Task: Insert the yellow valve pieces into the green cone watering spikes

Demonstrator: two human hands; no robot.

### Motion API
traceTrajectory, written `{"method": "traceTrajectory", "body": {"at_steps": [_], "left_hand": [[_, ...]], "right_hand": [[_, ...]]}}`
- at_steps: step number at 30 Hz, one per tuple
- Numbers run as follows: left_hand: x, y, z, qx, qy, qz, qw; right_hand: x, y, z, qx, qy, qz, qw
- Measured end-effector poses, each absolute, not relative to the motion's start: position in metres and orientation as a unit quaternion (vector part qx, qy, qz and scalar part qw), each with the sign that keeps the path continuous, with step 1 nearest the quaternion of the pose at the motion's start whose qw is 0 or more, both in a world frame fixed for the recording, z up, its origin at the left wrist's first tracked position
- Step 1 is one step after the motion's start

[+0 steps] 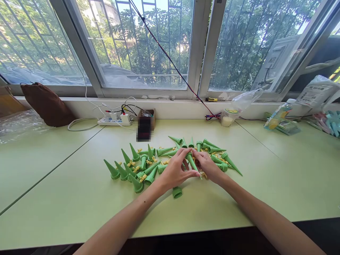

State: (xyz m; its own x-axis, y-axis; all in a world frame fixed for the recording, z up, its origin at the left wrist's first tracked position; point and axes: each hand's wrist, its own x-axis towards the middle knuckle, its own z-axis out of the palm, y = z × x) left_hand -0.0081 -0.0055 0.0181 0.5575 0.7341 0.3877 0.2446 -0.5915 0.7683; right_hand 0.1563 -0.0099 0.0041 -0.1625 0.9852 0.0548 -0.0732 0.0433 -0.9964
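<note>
Several green plastic cone spikes [132, 168] lie scattered on the pale green table [66, 184], mixed with small yellow parts [142, 177]. My left hand [175, 170] and my right hand [208, 166] meet over the middle of the pile. Both pinch one green spike [191, 161] that runs between them, its tip pointing toward me. My right hand's fingers curl around its upper end. A short green cap [177, 192] stands on the table just below my left hand.
A white power strip [114, 121] with cables and a small brown box [145, 127] sit by the window sill. At the left lies a brown pouch [46, 104]. Toward the right are a clear jar [227, 118], a plastic bottle [278, 115] and bags.
</note>
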Motion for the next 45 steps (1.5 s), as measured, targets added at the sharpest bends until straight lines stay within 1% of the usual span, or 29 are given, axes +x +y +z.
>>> {"method": "traceTrajectory", "body": {"at_steps": [8,24,30,34,38,45], "left_hand": [[-0.0066,-0.0083,0.0189,0.826,0.319,0.344,0.312],[-0.0075,-0.0081,0.0192,0.837,0.324,0.320,0.302],[-0.0076,-0.0088,0.0197,0.848,0.327,0.315,0.274],[-0.0071,-0.0112,0.0203,0.865,0.315,0.303,0.247],[-0.0067,-0.0113,0.0199,0.868,0.301,0.303,0.253],[-0.0076,-0.0067,0.0168,0.869,0.284,0.307,0.264]], "right_hand": [[0.1578,-0.0098,0.0047,-0.445,-0.556,0.527,0.463],[0.1574,-0.0102,0.0049,-0.450,-0.564,0.525,0.452],[0.1569,-0.0105,0.0066,-0.463,-0.596,0.493,0.432],[0.1551,-0.0124,0.0090,-0.446,-0.632,0.477,0.418],[0.1535,-0.0139,0.0088,-0.440,-0.620,0.498,0.417],[0.1521,-0.0170,0.0114,-0.419,-0.600,0.520,0.442]]}}
